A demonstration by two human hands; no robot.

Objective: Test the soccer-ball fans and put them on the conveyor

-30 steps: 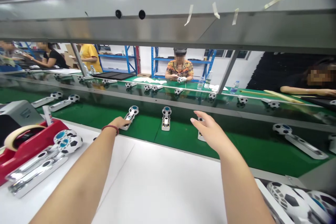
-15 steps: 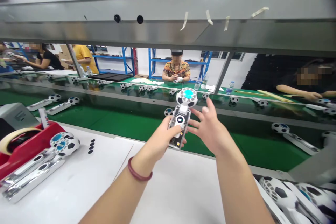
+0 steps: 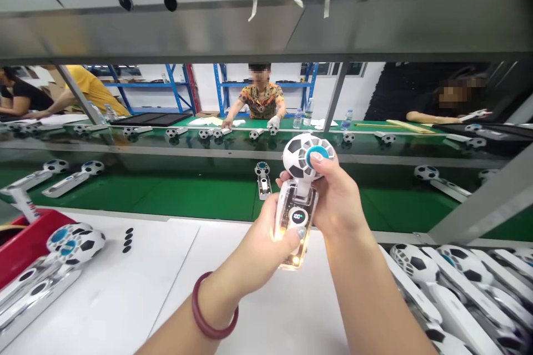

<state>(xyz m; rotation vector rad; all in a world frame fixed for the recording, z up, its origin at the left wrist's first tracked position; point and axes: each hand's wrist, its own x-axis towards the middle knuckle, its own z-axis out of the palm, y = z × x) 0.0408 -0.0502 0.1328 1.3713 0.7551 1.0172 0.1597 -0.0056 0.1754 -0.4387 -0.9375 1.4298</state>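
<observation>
A device with a soccer-ball head (image 3: 306,156) and a clear, flat body is held up over the white worktop. Its round display is lit and yellow light glows at the lower end of the body. My left hand (image 3: 270,238) is wrapped round that body, thumb near the display. Around the ball head is my right hand (image 3: 339,194), with its thumb on the blue round centre.
Similar devices lie on the green conveyor (image 3: 187,194), at left by the red tape dispenser (image 3: 41,233), and in a pile at right (image 3: 453,283). Black dots (image 3: 127,240) sit on the white worktop (image 3: 116,299). A person (image 3: 261,97) sits opposite.
My right hand has closed on the ball head, and the device is nearer. Yellow light now shows in its body, and the view has shifted. The person opposite has spread their hands apart.
</observation>
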